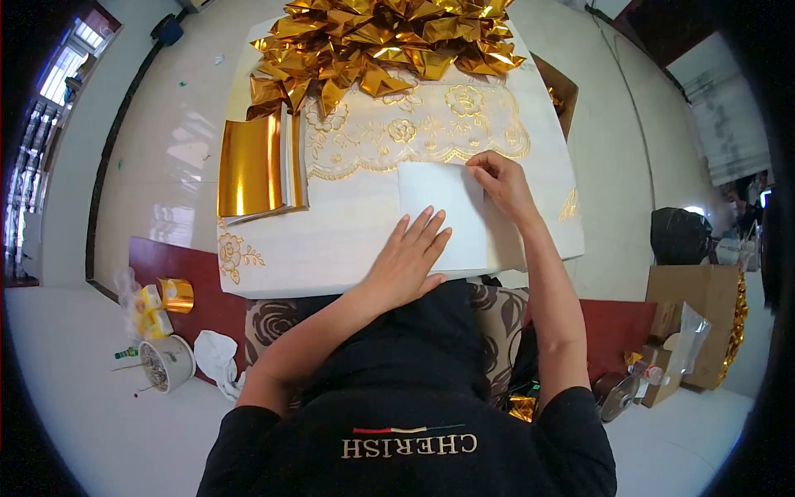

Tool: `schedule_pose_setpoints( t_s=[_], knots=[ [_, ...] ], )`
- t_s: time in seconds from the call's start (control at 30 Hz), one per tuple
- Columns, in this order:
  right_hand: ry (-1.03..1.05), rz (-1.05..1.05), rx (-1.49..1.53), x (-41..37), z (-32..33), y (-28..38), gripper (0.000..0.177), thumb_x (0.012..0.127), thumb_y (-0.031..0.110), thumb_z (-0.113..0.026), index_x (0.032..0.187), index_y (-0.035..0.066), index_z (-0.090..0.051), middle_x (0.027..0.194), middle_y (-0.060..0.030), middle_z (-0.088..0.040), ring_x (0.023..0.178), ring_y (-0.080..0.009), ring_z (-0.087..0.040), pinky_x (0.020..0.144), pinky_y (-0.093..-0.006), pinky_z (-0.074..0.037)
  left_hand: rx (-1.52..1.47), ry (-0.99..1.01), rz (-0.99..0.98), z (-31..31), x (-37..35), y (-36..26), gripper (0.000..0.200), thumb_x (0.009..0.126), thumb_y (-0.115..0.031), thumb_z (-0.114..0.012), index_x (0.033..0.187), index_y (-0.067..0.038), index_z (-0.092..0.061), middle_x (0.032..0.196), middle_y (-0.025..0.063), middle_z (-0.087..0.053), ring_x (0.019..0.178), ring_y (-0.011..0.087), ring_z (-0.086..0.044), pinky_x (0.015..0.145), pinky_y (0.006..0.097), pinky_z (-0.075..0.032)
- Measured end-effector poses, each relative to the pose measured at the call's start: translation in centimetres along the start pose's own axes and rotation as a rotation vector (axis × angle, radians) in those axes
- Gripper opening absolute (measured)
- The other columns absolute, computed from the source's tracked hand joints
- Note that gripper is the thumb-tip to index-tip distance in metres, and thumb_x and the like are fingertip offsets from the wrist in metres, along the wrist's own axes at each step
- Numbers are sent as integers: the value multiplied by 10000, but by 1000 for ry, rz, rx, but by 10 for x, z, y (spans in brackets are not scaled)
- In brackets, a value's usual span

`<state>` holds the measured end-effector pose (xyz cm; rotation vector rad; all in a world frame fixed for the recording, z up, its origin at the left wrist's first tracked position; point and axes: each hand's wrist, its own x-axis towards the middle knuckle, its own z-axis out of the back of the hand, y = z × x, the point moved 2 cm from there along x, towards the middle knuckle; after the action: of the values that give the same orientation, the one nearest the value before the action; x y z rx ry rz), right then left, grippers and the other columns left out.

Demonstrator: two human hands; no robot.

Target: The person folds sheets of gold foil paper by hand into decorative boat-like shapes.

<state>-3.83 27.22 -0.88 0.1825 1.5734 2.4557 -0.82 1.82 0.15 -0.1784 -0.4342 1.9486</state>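
Observation:
A white sheet (447, 195) lies on the cream tablecloth (348, 240) near the table's front edge. Flat on its lower left part rests my left hand (410, 257), fingers spread, holding nothing. At the sheet's upper right corner is my right hand (503, 184), its thumb and index finger pinched together on that corner. To the left lie gold foil sheets (252, 166), curved, with white edges showing on their right side. A large heap of gold foil bows (385, 45) covers the far end of the table.
An open cardboard box (556, 95) stands beyond the table's right edge. Cardboard boxes (691, 311) and a black bag (681, 236) are on the right. A white bucket (167, 364) and a gold roll (177, 295) are at the lower left.

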Motion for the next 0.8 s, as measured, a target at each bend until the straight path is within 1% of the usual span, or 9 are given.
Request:
schedule_pose_setpoints(
  t_s=[0.07, 0.17, 0.27, 0.37, 0.47, 0.57, 0.67, 0.77, 0.8],
  knots=[
    [-4, -1, 6, -4, -3, 11, 149, 917, 109, -696, 1027, 8, -706, 836, -38, -694, 743, -97, -601, 696, -254, -494, 4, -5, 6, 1, -4, 1, 779, 876, -394, -695, 1481, -19, -379, 1600, 199, -253, 1508, 378, -186, 1198, 564, -204],
    [29, 14, 16, 0, 1, 6, 122, 957, 83, -653, 1036, -8, -677, 857, 33, -630, 765, -42, -529, 664, -206, -424, 15, -22, -6, -7, 0, -2, 745, 878, -383, -692, 1461, -16, -409, 1585, 196, -291, 1498, 363, -223, 1195, 559, -219],
    [36, 18, 18, 0, 1, 0, 133, 953, 93, -662, 1054, 7, -678, 859, 31, -630, 763, -44, -535, 660, -207, -433, 19, -27, 0, -8, 1, -1, 714, 882, -377, -688, 1441, -12, -435, 1573, 191, -319, 1489, 350, -253, 1193, 552, -231],
    [-74, 18, -20, -5, -1, 3, 154, 951, 105, -670, 1083, 26, -683, 857, 22, -647, 746, -52, -547, 672, -217, -462, 36, -20, 4, -8, 1, -3, 696, 883, -375, -686, 1429, -10, -453, 1570, 185, -330, 1484, 343, -268, 1194, 536, -239],
    [-220, -9, -18, -16, -2, 3, 214, 942, 123, -683, 1138, 37, -677, 975, -25, -683, 815, -89, -616, 715, -237, -508, 48, -40, 1, -10, -1, -3, 695, 884, -374, -684, 1430, -12, -452, 1572, 182, -330, 1485, 337, -268, 1195, 521, -244],
    [-282, 142, -102, -44, 0, 8, 315, 888, 152, -710, 1182, 55, -660, 1189, -129, -675, 1021, -227, -674, 849, -330, -549, 11, -29, 7, -9, 0, -1, 687, 888, -371, -681, 1432, -18, -453, 1574, 174, -334, 1487, 333, -268, 1199, 510, -239],
    [-168, 285, -335, -82, 3, 18, 341, 864, 158, -720, 1188, 72, -662, 1289, -131, -631, 1169, -291, -618, 961, -379, -512, -3, -41, 4, -9, -1, 0, 674, 897, -365, -673, 1434, -22, -451, 1575, 164, -339, 1490, 321, -268, 1204, 505, -229],
    [-53, 319, -334, -115, 2, 24, 370, 849, 165, -729, 1204, 87, -657, 1302, -128, -628, 1204, -331, -593, 1018, -406, -478, -27, -61, -15, -8, -1, 3, 661, 906, -355, -667, 1435, -24, -449, 1573, 159, -346, 1490, 309, -272, 1209, 491, -224],
    [-13, 307, -321, -123, 3, 25, 389, 840, 183, -743, 1210, 98, -655, 1334, -125, -608, 1258, -332, -558, 1045, -423, -456, -34, -56, -16, -7, -1, 5, 658, 906, -349, -668, 1434, -24, -450, 1573, 158, -347, 1490, 306, -275, 1209, 489, -227]
  ],
)
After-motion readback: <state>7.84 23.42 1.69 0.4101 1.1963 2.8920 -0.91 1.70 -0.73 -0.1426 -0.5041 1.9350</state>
